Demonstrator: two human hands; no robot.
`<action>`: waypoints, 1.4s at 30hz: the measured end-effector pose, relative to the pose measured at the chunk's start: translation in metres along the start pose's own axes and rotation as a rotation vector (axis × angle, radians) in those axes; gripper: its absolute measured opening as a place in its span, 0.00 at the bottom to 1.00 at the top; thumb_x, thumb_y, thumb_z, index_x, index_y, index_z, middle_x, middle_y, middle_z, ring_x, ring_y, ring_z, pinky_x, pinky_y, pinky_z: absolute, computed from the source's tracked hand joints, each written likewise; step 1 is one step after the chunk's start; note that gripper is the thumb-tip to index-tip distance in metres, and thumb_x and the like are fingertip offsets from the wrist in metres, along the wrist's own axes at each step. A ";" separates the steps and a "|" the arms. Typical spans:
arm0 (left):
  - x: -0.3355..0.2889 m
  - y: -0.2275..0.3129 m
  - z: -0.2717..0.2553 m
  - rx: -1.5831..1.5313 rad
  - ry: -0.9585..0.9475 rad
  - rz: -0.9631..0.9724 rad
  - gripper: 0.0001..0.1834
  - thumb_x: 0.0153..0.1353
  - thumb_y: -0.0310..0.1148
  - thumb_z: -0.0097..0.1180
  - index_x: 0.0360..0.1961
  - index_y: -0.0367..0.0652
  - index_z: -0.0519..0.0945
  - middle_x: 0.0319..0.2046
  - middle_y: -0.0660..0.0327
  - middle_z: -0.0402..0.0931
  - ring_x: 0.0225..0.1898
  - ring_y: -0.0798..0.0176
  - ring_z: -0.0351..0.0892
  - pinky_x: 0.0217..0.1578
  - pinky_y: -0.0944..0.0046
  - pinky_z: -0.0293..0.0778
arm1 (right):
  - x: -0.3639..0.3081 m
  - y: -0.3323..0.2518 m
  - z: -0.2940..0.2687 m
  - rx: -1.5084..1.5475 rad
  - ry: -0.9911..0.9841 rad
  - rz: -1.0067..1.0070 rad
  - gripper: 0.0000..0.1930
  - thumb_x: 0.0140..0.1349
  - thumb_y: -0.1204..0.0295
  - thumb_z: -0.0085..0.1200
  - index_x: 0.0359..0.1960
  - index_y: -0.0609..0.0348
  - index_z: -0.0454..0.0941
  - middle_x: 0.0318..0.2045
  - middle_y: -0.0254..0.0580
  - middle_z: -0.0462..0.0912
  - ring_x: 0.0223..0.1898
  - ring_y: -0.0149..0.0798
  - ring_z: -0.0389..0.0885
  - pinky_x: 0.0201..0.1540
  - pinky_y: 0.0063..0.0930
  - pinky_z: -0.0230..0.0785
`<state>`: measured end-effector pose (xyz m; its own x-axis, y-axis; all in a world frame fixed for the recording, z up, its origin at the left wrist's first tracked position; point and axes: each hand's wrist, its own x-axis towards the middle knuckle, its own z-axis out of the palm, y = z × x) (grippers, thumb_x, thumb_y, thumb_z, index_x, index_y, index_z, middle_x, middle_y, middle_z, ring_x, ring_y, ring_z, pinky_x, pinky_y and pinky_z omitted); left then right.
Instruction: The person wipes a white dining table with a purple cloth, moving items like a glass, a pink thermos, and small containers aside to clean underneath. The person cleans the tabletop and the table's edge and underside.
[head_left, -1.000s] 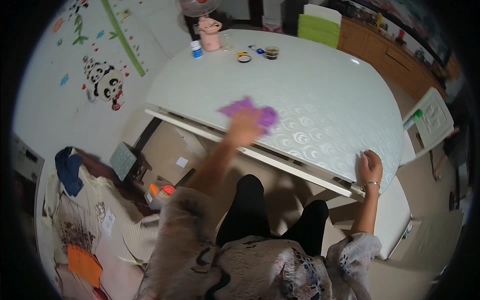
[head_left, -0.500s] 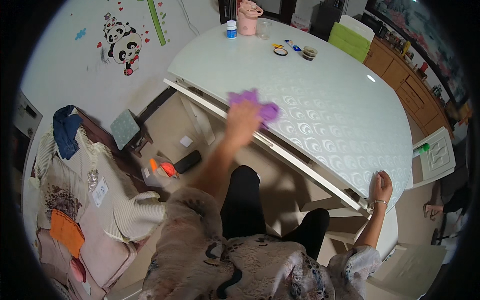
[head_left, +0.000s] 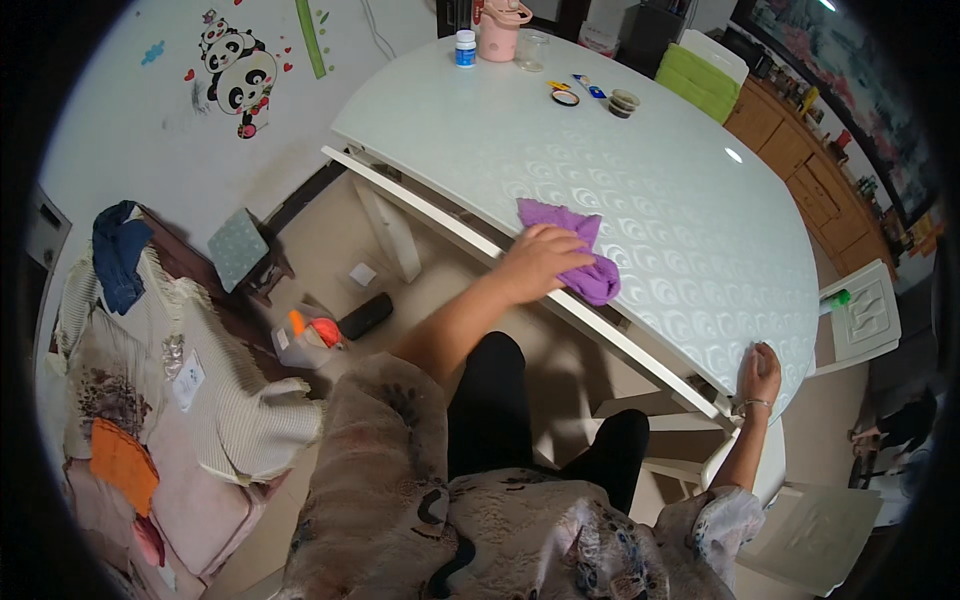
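My left hand (head_left: 543, 262) presses a crumpled purple cloth (head_left: 597, 278) against the glossy white tabletop (head_left: 440, 130), close to the long near edge. Its fingers are bent over the cloth, which spreads out past them on both sides. Towards the right end of the same edge, my right hand (head_left: 762, 372) rests on the table with its fingers curled in. No object shows in it, and a bracelet circles the wrist.
On the table's far side stand a pink jug (head_left: 499, 35), a white-and-blue bottle (head_left: 465, 49), a clear jar (head_left: 531, 52), a black ring-shaped lid (head_left: 565, 98) and a small dark-filled tub (head_left: 623, 103). A white rail (head_left: 430, 206) runs below the near edge. White chairs (head_left: 866, 315) stand at right.
My left hand has slid the purple cloth to the right and nearer along the table edge. The right hand stays in place. The view has shifted slightly.
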<state>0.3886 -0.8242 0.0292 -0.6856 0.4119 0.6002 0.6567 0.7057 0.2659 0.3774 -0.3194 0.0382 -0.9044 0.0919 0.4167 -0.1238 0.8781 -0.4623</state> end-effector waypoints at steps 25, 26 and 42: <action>-0.028 -0.089 -0.069 0.050 -0.089 -0.202 0.32 0.42 0.34 0.67 0.55 0.54 0.78 0.59 0.58 0.71 0.64 0.51 0.63 0.66 0.48 0.52 | -0.002 0.003 0.003 -0.039 0.002 -0.057 0.14 0.61 0.68 0.54 0.44 0.64 0.79 0.51 0.53 0.79 0.55 0.52 0.75 0.60 0.39 0.64; -0.035 -0.097 -0.078 0.091 -0.081 -0.250 0.32 0.43 0.33 0.66 0.55 0.54 0.78 0.59 0.58 0.71 0.64 0.50 0.63 0.66 0.48 0.52 | -0.002 -0.002 0.004 -0.010 0.000 -0.036 0.14 0.61 0.68 0.54 0.44 0.63 0.80 0.51 0.53 0.79 0.56 0.52 0.74 0.61 0.39 0.63; -0.124 -0.026 -0.001 0.190 0.269 -0.344 0.30 0.52 0.24 0.54 0.61 0.45 0.71 0.64 0.47 0.62 0.64 0.37 0.58 0.65 0.40 0.51 | -0.003 -0.017 0.003 -0.069 0.062 -0.104 0.12 0.60 0.68 0.56 0.42 0.61 0.80 0.48 0.52 0.80 0.52 0.53 0.76 0.57 0.39 0.67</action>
<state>0.4570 -0.8941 -0.0519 -0.7313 -0.0104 0.6820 0.3192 0.8784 0.3558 0.3805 -0.3356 0.0425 -0.8609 0.0258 0.5081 -0.1850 0.9145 -0.3598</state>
